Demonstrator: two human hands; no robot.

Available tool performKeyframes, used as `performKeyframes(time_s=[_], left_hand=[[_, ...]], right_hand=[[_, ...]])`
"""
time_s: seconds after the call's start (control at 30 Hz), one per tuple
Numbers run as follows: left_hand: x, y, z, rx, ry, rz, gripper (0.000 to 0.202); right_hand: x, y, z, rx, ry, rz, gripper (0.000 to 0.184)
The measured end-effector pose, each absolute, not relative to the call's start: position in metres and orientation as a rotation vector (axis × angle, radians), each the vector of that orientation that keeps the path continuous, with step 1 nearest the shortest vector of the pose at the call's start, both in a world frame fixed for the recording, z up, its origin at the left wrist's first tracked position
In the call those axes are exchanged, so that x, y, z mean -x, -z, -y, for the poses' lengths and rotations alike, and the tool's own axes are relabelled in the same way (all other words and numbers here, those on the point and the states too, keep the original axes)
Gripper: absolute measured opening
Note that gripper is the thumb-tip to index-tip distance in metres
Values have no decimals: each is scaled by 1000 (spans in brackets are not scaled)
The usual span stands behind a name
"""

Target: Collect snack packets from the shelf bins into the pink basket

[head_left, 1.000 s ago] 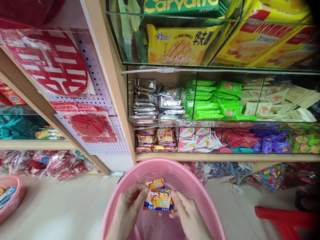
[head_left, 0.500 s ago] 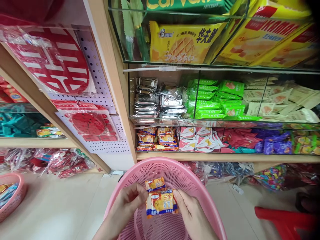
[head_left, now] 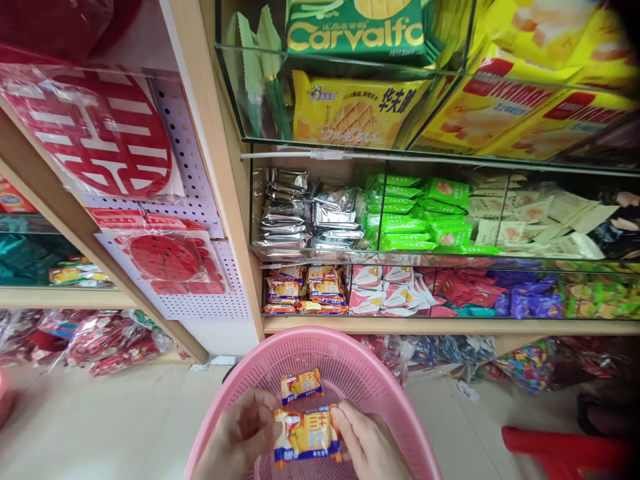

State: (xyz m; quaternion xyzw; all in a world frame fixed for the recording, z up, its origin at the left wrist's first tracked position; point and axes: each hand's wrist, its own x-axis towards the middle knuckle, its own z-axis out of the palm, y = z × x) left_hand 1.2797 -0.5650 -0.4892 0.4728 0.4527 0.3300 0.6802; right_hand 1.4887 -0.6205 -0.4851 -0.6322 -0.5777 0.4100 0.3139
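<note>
Over a pink perforated basket (head_left: pixel 320 340), my right hand (head_left: pixel 370 440) pinches the right end of an orange, white and blue snack packet (head_left: pixel 306 437). My left hand (head_left: pixel 243 427) is closed, with thumb and curled fingers at the packet's left end. Just beyond it, a matching smaller-looking packet (head_left: pixel 301 387) is inside the basket. More packets in the same wrapping (head_left: pixel 325 287) are stacked in the lowest shelf compartment straight ahead.
Shelves behind glass hold silver packets (head_left: pixel 335 217), green packets (head_left: pixel 407 220) and yellow waffle packs (head_left: pixel 350 110). Red paper decorations (head_left: pixel 165 257) hang on a pegboard at left. A red plastic piece (head_left: pixel 560 447), perhaps a stool, stands at lower right on the tiled floor.
The view has shifted slightly upward and right, so the basket and hands sit lower and further left. Both hands remain at the packet, now lying more level. The basket at left is mostly out of view.
</note>
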Motion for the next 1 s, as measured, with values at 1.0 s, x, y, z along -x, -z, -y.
performKeyframes(time_s=[1.0], left_hand=[[-1310, 542, 517, -1817, -598, -1378, 10]], right_hand=[[-1490, 516, 522, 2182, -1076, 1852, 30]])
